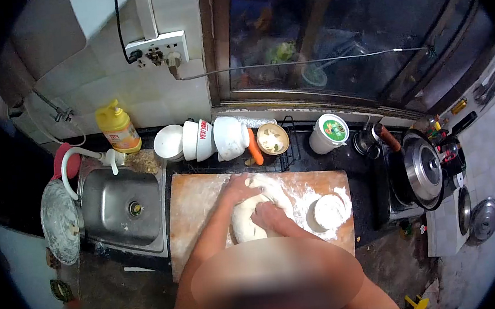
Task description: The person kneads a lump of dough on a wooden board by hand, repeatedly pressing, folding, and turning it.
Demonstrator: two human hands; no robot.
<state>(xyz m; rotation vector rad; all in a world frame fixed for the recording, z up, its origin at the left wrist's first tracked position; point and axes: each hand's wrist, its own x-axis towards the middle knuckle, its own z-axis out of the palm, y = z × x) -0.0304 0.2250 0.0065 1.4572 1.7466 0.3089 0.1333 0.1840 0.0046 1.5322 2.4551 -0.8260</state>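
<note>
A large pale lump of dough (244, 221) lies on a floured wooden board (197, 216). At the dough's far left side my left hand (238, 190) grips its edge, the fingers curled over it. My right hand (270, 216) is closed and presses into the middle right of the dough, knuckles down. Loose flour is scattered over the board, thickest to the right. There, a white bowl (329, 212) with flour in it stands near the board's right edge.
Left of the board is a steel sink (120, 205) with a white faucet (87, 155). White bowls (229, 138), a brown bowl (273, 139) and a lidded white tub (328, 133) line the back. A lidded pot (423, 167) sits on the stove at right.
</note>
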